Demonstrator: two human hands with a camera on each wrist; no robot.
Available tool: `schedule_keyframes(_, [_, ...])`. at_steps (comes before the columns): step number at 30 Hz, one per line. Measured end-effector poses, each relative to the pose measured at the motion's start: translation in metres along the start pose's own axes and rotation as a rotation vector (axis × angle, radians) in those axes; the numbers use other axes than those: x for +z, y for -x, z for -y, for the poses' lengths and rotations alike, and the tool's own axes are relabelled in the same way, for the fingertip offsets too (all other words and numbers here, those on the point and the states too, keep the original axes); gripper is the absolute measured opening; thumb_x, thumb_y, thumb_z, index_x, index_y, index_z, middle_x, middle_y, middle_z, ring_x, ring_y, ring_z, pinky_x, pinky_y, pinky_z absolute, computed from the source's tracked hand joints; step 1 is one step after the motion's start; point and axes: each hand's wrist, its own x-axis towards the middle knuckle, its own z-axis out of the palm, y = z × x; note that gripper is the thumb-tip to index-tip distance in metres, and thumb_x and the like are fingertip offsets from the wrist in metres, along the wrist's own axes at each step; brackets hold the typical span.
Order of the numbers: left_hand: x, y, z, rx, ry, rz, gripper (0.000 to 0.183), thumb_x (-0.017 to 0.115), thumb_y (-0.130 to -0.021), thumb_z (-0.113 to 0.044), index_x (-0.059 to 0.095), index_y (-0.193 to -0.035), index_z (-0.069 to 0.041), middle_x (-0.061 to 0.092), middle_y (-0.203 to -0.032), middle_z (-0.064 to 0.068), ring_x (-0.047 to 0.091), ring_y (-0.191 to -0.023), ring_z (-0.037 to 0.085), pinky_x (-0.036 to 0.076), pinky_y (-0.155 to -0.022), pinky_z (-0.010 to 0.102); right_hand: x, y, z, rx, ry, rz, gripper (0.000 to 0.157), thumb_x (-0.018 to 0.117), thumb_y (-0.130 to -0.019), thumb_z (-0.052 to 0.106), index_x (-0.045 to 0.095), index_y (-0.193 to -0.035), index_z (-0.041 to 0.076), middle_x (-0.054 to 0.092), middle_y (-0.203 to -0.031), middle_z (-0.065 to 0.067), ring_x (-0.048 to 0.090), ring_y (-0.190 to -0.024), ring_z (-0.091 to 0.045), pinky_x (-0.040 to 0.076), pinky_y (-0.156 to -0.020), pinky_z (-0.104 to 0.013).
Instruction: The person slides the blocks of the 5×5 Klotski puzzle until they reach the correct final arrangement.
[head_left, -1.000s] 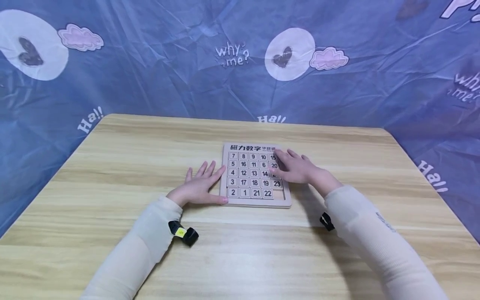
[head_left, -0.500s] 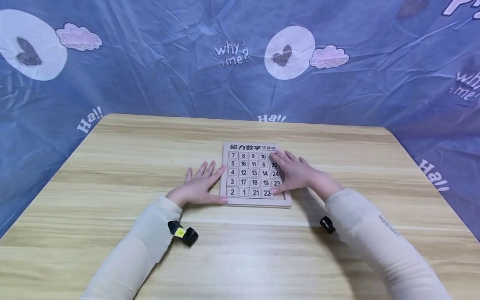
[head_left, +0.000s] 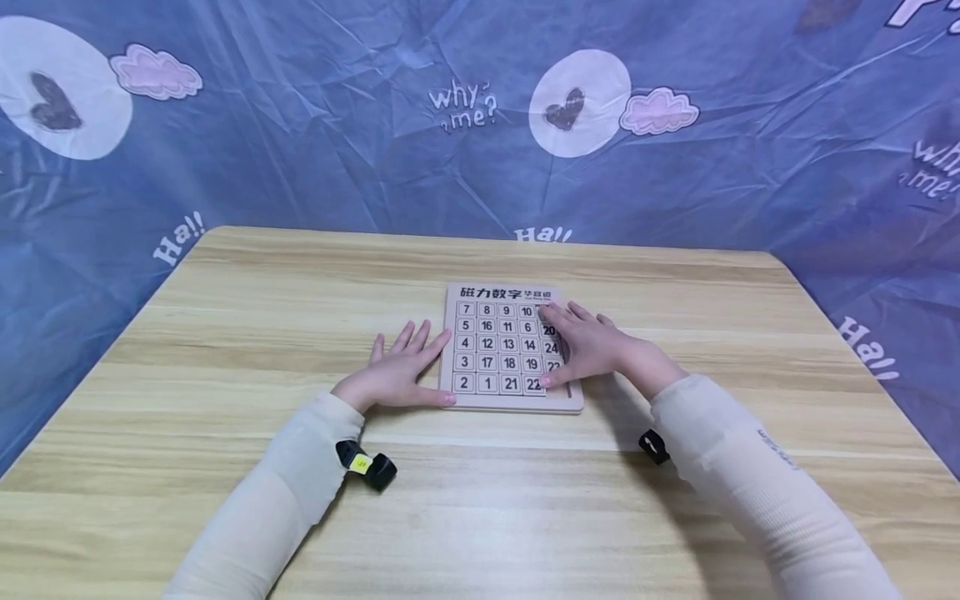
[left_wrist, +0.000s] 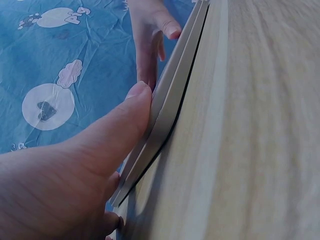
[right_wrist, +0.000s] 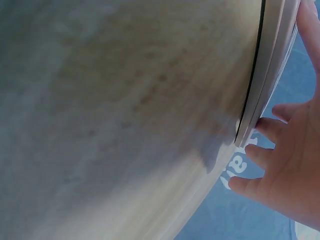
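Observation:
In the head view, a number slide puzzle (head_left: 510,402) with a pale frame and square numbered tiles lies flat on the table. My left hand (head_left: 393,375) is spread at its left side, thumb on the lower left corner and index fingertip along the left edge. The left wrist view shows that thumb (left_wrist: 120,125) pressing on the frame. My right hand (head_left: 596,343) reaches over the right column from the side, fingers extended. Its index fingertip covers the top right tile, and its thumb lies by the 22 tile (head_left: 533,384). Part of the 23 tile is hidden beneath the thumb.
The puzzle stands on a wood-grain table (head_left: 480,500). Behind it hangs a blue printed cloth (head_left: 337,125). Black straps with small devices sit at the left wrist (head_left: 366,465) and the right wrist (head_left: 654,447), over pale sleeves.
My right thumb has moved down the right column, from beside the 14 tile to the 22 tile. The right index fingertip has shifted left onto the top right tile. My left hand stays put.

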Motion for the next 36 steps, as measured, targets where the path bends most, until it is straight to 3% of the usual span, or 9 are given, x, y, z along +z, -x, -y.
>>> schedule_keyframes(13, [0.000, 0.000, 0.000, 0.002, -0.008, 0.002, 0.096, 0.049, -0.069, -0.067, 0.003, -0.140, -0.022, -0.006, -0.142, 0.013, -0.012, -0.126, 0.030, -0.013, -0.091, 0.056, 0.011, 0.027, 0.013, -0.088, 0.020, -0.055, 0.107, 0.056, -0.060, 0.070, 0.017, -0.138, 0.007, 0.020, -0.139, -0.014, 0.012, -0.125, -0.038, 0.012, -0.090, -0.063])
schedule_keyframes(21, [-0.003, 0.002, -0.002, -0.001, -0.006, -0.002, 0.097, 0.050, -0.068, -0.067, 0.004, -0.140, -0.021, -0.006, -0.141, 0.013, -0.013, -0.126, 0.030, -0.013, -0.091, 0.056, 0.016, 0.045, 0.046, -0.257, 0.038, -0.072, 0.092, 0.049, -0.072, 0.063, 0.017, -0.138, 0.007, 0.024, -0.139, -0.010, 0.013, -0.125, -0.035, 0.013, -0.091, -0.061])
schedule_keyframes(26, [-0.003, 0.002, -0.002, 0.009, -0.007, -0.008, 0.097, 0.050, -0.068, -0.067, 0.005, -0.140, -0.020, -0.005, -0.141, 0.015, -0.011, -0.126, 0.032, -0.013, -0.091, 0.057, 0.016, 0.025, 0.072, -0.292, 0.077, -0.056, 0.087, 0.042, -0.076, 0.063, 0.014, -0.139, 0.010, 0.020, -0.140, -0.007, 0.012, -0.126, -0.032, 0.011, -0.094, -0.058])
schedule_keyframes(32, [-0.001, 0.002, -0.002, 0.013, -0.018, -0.002, 0.096, 0.048, -0.069, -0.067, 0.004, -0.140, -0.020, -0.004, -0.141, 0.015, -0.011, -0.126, 0.032, -0.012, -0.091, 0.058, 0.011, -0.025, 0.086, -0.175, 0.072, -0.060, 0.085, 0.038, -0.078, 0.065, 0.012, -0.140, 0.013, 0.015, -0.142, -0.003, 0.008, -0.128, -0.029, 0.007, -0.095, -0.057])
schedule_keyframes(36, [-0.001, 0.001, -0.001, 0.014, -0.019, 0.002, 0.095, 0.047, -0.070, -0.068, 0.003, -0.140, -0.020, -0.005, -0.141, 0.015, -0.011, -0.126, 0.032, -0.012, -0.090, 0.058, 0.010, -0.047, 0.089, -0.112, 0.078, -0.040, 0.087, 0.035, -0.076, 0.068, 0.011, -0.140, 0.014, 0.014, -0.142, -0.002, 0.006, -0.128, -0.028, 0.007, -0.096, -0.056])
